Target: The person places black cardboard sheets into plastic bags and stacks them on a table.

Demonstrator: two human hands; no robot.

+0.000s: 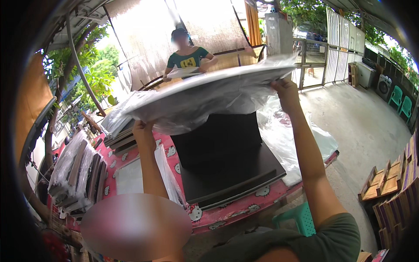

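Both my arms are raised, holding up a wide flat panel (192, 104) in see-through plastic wrap. Its top edge looks white and its near face dark grey. My left hand (144, 130) is closed on the wrap at the lower left corner. At the right end, my right hand (286, 91) grips the panel's edge, with loose plastic around it. Below lies a black board (231, 168) on the table, and another black board (218, 135) slopes up behind it. The raised panel hides part of that one.
A pink patterned cloth (257, 201) covers the table. Stacks of wrapped dark boards (78, 170) stand at left, and white plastic sheeting (318, 139) lies at right. Across the table a person (185, 59) holds a pale sheet. A green stool (297, 218) and wooden pallets (397, 187) are nearby.
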